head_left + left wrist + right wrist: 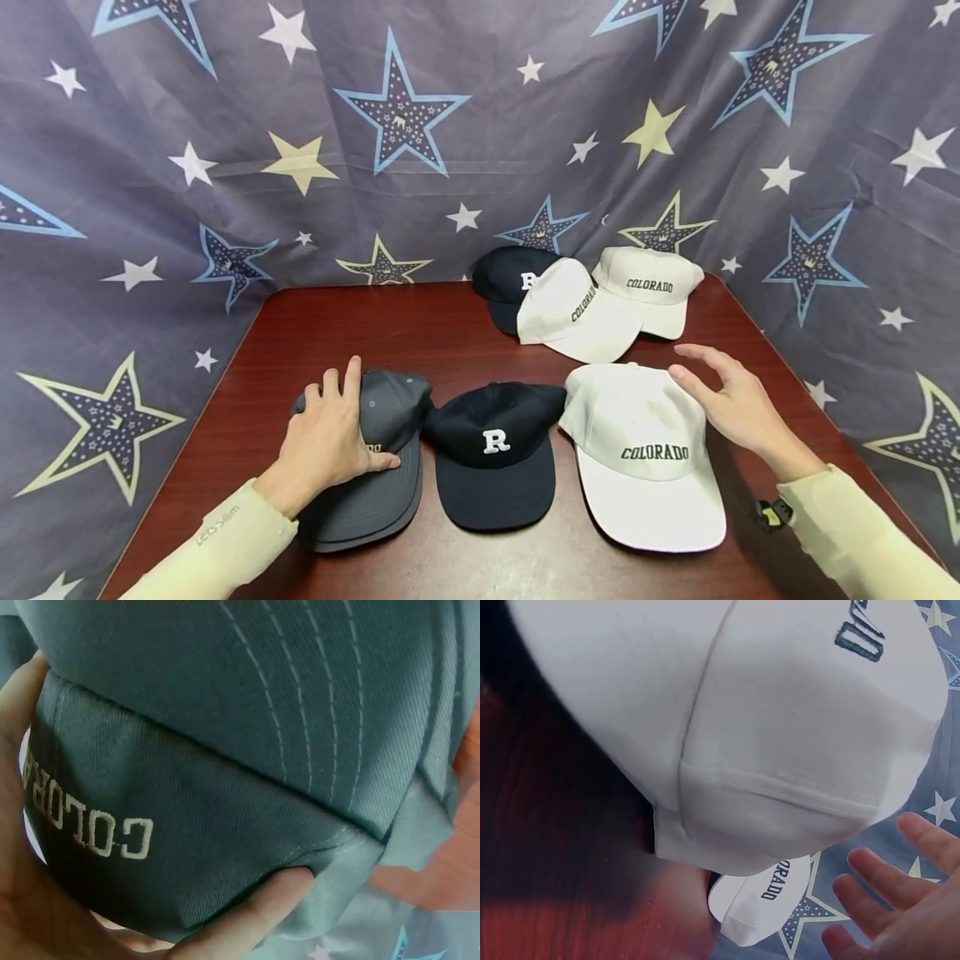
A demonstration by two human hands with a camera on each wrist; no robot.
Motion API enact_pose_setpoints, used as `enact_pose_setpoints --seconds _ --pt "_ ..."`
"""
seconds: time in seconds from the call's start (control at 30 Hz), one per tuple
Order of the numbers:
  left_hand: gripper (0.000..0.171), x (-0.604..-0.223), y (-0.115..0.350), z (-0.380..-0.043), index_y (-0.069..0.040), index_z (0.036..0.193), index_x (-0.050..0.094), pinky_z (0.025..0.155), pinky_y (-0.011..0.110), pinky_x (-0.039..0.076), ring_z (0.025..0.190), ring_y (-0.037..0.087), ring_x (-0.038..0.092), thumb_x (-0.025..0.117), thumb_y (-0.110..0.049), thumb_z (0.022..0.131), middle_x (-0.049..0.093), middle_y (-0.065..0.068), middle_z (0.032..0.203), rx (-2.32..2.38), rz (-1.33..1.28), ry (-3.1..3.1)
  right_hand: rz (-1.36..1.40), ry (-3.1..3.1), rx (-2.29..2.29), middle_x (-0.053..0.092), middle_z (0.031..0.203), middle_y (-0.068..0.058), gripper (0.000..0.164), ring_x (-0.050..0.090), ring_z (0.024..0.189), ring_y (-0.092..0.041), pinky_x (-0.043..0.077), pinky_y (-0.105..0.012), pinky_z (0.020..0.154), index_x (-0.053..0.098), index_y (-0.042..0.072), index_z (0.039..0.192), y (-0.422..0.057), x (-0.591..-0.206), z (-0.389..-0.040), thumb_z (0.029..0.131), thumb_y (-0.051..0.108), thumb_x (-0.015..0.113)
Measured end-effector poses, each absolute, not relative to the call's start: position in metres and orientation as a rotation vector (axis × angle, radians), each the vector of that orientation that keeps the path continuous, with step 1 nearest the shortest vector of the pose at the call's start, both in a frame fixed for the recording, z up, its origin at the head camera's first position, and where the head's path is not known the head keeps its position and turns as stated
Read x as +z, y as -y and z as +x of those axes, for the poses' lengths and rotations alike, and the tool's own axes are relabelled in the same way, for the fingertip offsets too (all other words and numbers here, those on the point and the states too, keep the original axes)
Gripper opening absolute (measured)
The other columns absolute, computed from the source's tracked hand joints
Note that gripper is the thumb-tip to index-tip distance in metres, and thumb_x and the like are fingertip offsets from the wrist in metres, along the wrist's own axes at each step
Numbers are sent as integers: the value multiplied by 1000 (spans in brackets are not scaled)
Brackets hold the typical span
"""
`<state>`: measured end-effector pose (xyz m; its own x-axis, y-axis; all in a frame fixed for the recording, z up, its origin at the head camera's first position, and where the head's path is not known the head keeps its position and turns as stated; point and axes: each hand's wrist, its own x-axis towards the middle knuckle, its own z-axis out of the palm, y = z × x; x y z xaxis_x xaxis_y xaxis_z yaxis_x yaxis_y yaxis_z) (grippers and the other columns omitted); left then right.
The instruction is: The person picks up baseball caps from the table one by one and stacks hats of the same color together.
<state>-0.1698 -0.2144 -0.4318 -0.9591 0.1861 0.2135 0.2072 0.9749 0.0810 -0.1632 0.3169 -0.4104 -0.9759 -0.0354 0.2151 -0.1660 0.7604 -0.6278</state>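
Observation:
My left hand [322, 437] grips the crown of a dark grey baseball cap [397, 408], thumb across the front near its lettering and fingers over the side. A second grey brim shows under the first, so two caps appear stacked. In the left wrist view, thumb and fingers go round the crown of the grey cap [172, 795]. My right hand [738, 404] is beside a white COLORADO baseball cap [645, 442], fingers spread and holding nothing. The right wrist view shows those fingertips [862, 859] apart from the white crown. Between them sits a navy R cap [495, 450].
Behind, at the back right of the red-brown table [352, 325], lie another navy R cap [502, 279], a tilted white cap [558, 304] overlapping it, and one more white cap [648, 287]. A star-patterned cloth [450, 217] hangs around the table's back and sides.

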Motion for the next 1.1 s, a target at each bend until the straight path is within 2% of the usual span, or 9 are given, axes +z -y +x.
enact_pose_setpoints --seconds 0.3,0.6,0.67,0.73,0.87,0.97,1.1 --pt "157 -424 218 -167 0 159 19 53 58 54 107 53 52 89 -79 42 41 33 136 -117 -284 2883 177 2781 1003 53 146 -22 56 43 137 -48 39 -68 98 53 9 146 -314 -402 -168 103 44 61" --pt "158 -410 214 -162 0 158 26 45 52 51 108 51 50 82 -89 40 41 31 137 -25 -285 2795 218 2789 973 54 146 -19 56 44 137 -46 39 -67 98 55 9 145 -309 -394 -173 102 45 61" --pt "158 -407 213 -162 0 158 28 51 55 52 108 51 50 79 -92 39 41 31 137 0 -299 2753 233 2790 954 54 145 -19 55 44 137 -46 39 -67 97 55 10 144 -308 -392 -174 102 45 61" --pt "158 -404 211 -161 -1 157 30 63 61 52 109 50 50 75 -95 39 43 30 138 26 -322 2710 245 2789 936 55 145 -19 55 45 136 -46 40 -67 96 56 10 144 -307 -390 -175 102 44 62" --pt "155 -399 206 -162 1 155 34 88 70 43 114 51 49 70 -97 41 45 30 139 61 -376 2640 265 2795 921 54 146 -20 55 45 136 -48 40 -68 95 56 10 144 -305 -387 -177 102 44 62" --pt "150 -395 201 -164 2 153 36 98 70 38 119 50 47 69 -96 46 47 30 138 55 -421 2603 284 2803 912 53 146 -21 56 44 136 -49 37 -69 97 56 8 144 -302 -386 -179 102 45 61" --pt "140 -389 191 -167 3 150 40 103 64 39 120 47 48 67 -95 53 50 28 136 9 -517 2563 316 2797 900 54 145 -22 55 43 137 -48 27 -72 102 57 7 142 -299 -383 -183 102 44 62"
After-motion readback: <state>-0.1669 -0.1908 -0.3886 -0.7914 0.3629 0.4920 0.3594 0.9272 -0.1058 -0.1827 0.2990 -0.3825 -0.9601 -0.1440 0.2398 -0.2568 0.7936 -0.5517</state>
